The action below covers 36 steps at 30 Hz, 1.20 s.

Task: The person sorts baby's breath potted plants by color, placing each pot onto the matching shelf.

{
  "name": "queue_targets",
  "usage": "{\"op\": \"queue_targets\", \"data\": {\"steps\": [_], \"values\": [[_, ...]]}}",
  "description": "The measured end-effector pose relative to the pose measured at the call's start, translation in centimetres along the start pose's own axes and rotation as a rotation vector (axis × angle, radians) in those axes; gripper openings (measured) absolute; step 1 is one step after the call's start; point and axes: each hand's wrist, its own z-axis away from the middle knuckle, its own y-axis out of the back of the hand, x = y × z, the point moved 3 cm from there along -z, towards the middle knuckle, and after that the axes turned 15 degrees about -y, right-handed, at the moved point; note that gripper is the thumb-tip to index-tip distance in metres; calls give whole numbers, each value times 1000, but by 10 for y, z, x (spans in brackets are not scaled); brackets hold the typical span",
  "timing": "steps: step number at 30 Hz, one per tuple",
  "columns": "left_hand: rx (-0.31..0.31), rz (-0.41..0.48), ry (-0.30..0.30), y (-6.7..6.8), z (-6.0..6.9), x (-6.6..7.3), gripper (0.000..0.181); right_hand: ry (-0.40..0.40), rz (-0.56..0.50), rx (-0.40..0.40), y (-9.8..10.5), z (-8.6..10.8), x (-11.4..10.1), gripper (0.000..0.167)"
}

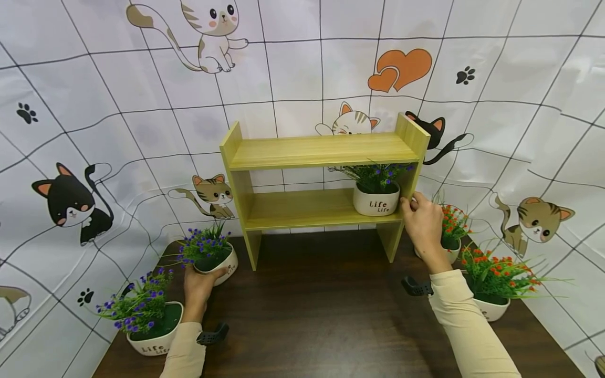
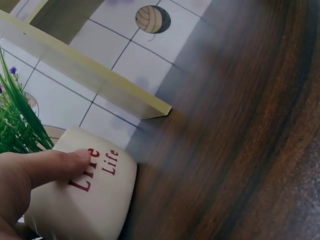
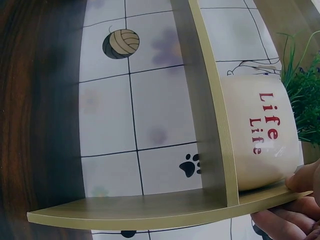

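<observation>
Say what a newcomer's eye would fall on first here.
The pale yellow wooden shelf in the head view's middle probably comes first, with a white rounded pot of purple flowers standing right on its lower board. Next come the left hand, gripping a similar pot left of the shelf, and the right hand, gripping its right side panel. Behind hangs a white grid-lined backdrop with cartoon cats.
</observation>
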Motion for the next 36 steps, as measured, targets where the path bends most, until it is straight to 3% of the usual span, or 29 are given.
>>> {"op": "queue_targets", "data": {"steps": [15,25,36], "values": [[5,-12,-14,-2,8,9,115,11,-7,-3,0,-2,1,20],[-22,-7,24,7,17,17,121,16,0,-17,6,-2,-5,20],[-48,4,8,13,26,28,122,-7,-11,-54,7,-4,-3,16]]}}
